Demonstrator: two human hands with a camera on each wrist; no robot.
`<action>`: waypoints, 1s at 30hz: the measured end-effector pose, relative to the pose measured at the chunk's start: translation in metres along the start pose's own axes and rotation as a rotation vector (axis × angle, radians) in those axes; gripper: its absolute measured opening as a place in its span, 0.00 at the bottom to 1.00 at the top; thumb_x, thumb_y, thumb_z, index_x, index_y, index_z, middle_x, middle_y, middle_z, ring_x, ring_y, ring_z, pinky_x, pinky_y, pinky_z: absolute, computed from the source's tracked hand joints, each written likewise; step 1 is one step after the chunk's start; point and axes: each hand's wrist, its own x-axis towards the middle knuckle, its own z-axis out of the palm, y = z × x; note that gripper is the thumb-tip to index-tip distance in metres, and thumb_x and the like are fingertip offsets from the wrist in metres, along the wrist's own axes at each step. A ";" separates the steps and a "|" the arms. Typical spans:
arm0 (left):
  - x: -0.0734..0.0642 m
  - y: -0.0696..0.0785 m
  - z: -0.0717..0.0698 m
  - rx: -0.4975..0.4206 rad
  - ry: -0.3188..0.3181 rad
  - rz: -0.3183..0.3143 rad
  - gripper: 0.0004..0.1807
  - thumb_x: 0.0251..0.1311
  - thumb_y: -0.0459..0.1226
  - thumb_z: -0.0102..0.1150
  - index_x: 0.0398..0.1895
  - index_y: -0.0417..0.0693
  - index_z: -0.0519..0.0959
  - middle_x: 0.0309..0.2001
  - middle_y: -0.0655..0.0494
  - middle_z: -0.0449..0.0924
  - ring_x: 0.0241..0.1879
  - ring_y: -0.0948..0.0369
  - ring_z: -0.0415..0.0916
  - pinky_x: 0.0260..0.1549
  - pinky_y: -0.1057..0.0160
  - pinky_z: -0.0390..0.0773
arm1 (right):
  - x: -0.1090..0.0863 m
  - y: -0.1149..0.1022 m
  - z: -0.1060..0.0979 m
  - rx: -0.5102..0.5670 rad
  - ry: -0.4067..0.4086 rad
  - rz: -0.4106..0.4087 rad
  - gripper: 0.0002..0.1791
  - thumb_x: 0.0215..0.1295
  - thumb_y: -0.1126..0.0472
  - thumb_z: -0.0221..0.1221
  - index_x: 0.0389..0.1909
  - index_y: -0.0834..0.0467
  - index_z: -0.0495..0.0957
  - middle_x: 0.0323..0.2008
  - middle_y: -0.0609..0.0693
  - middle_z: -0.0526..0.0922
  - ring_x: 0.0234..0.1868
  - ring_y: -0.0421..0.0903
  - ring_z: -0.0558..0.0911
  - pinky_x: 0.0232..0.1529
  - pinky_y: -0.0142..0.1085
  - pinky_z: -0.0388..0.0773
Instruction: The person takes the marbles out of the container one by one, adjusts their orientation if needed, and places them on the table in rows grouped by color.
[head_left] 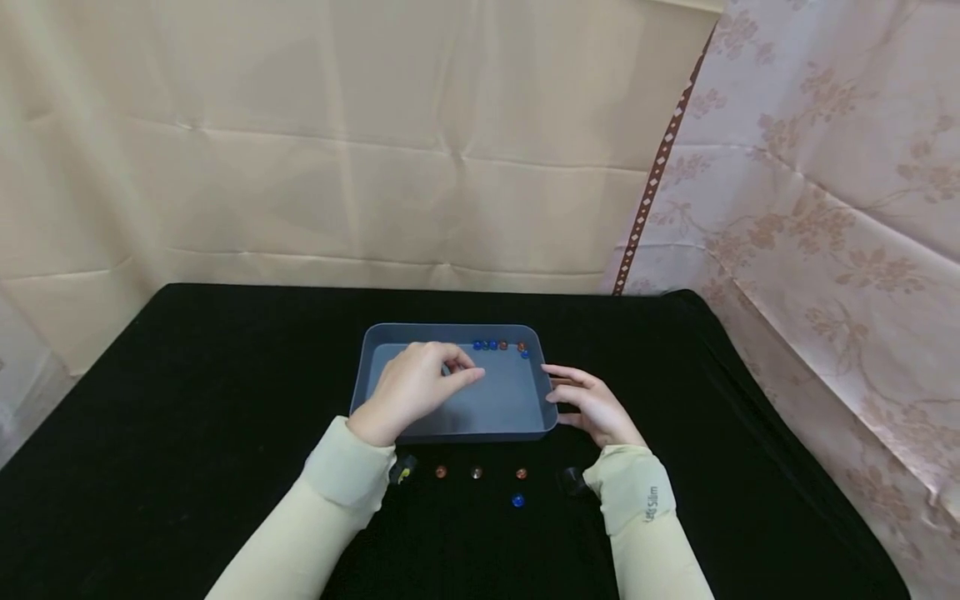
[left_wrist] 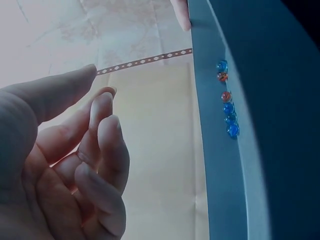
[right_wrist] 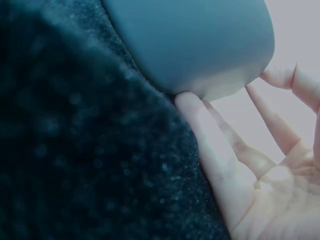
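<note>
A blue-grey rectangular tray lies on the black cloth. Over its left half hovers my left hand, palm down, fingers loosely bent; in the left wrist view a gap shows between thumb and index fingertip, with nothing in it. My right hand is at the tray's right side, its spread fingertips against the outer wall. Inside the tray, several glass marbles line the back wall toward the right corner: blue marbles and orange marbles.
In front of the tray, on the black cloth, lie two orange marbles, a clear marble and a blue marble. A beige curtain hangs behind the table, with a floral cloth at the right.
</note>
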 end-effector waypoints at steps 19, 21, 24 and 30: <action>0.058 0.019 -0.001 0.077 -0.016 -0.061 0.12 0.67 0.48 0.60 0.45 0.55 0.86 0.42 0.58 0.86 0.36 0.61 0.79 0.32 0.63 0.78 | 0.002 0.001 0.000 -0.001 0.006 -0.011 0.31 0.64 0.66 0.58 0.70 0.57 0.68 0.65 0.62 0.72 0.49 0.45 0.82 0.49 0.43 0.82; 0.065 0.017 0.002 0.086 -0.022 -0.079 0.12 0.68 0.47 0.59 0.46 0.54 0.86 0.43 0.58 0.86 0.36 0.60 0.79 0.32 0.63 0.79 | 0.002 0.001 -0.001 -0.001 0.011 -0.007 0.31 0.64 0.66 0.58 0.70 0.56 0.68 0.65 0.62 0.72 0.49 0.45 0.81 0.49 0.43 0.82; 0.072 0.012 0.007 0.084 -0.034 -0.117 0.13 0.68 0.47 0.58 0.47 0.54 0.85 0.44 0.57 0.86 0.37 0.60 0.79 0.34 0.61 0.79 | 0.002 0.003 -0.001 -0.005 0.023 -0.008 0.31 0.63 0.66 0.58 0.69 0.56 0.68 0.65 0.61 0.73 0.49 0.45 0.81 0.48 0.43 0.83; 0.081 0.004 0.016 0.110 -0.049 -0.168 0.14 0.67 0.47 0.60 0.48 0.52 0.85 0.45 0.55 0.86 0.37 0.58 0.80 0.38 0.58 0.80 | 0.003 0.003 0.001 -0.010 0.030 -0.021 0.31 0.62 0.67 0.58 0.69 0.57 0.69 0.63 0.62 0.73 0.49 0.46 0.81 0.48 0.43 0.83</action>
